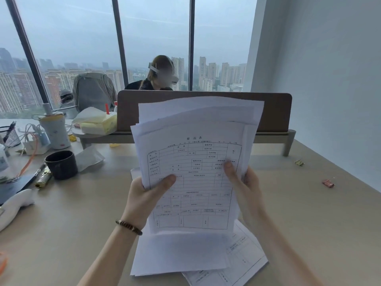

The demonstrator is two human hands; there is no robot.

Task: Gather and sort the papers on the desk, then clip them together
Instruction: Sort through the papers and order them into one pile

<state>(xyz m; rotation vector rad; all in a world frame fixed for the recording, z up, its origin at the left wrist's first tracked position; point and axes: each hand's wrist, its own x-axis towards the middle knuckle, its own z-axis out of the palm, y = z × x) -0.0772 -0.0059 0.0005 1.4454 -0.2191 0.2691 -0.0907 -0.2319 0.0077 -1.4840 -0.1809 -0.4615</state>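
I hold an uneven stack of white papers (195,145) upright above the desk, a printed form with a table grid facing me. My left hand (148,195) grips the stack's lower left edge, thumb on the front sheet. My right hand (245,182) grips the right edge, thumb pressed on the form. More loose sheets (181,252) lie flat on the desk under the held stack, some printed ones (243,259) sticking out at the lower right. A gold binder clip (299,162) and a pink binder clip (328,183) lie on the desk at the right.
A dark cup (61,164), a white tumbler (55,131), a tissue pack (97,123), cables, a mesh pen holder (10,135) and a notebook crowd the left. A brown desk divider (276,112) stands behind the papers, a person seated beyond it. A wall runs along the right.
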